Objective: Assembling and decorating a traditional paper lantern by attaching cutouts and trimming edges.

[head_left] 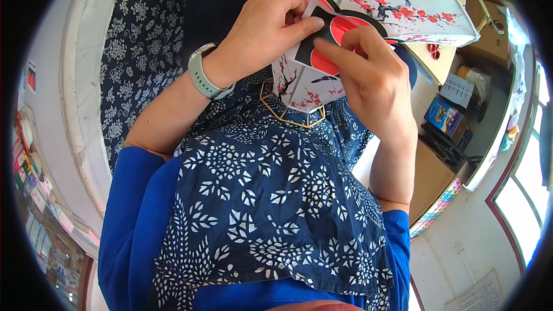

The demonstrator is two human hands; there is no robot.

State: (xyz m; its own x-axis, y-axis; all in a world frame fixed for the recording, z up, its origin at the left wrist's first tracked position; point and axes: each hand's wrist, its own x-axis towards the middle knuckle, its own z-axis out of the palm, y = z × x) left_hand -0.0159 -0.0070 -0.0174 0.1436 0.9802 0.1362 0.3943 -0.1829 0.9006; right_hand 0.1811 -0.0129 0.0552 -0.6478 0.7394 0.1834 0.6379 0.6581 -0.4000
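A white paper lantern printed with red blossoms and dark branches rests against my chest, with a gold wire frame at its lower end. My left hand pinches the corner of a black and red paper cut-out lying on the lantern. My right hand presses its index finger flat on the same cut-out. A pale green watch is on my left wrist.
A blue floral apron over blue sleeves fills the lower view. Red-handled scissors lie on a wooden table to the right. Boxes and a blue package stand below it. Windows are at the far right.
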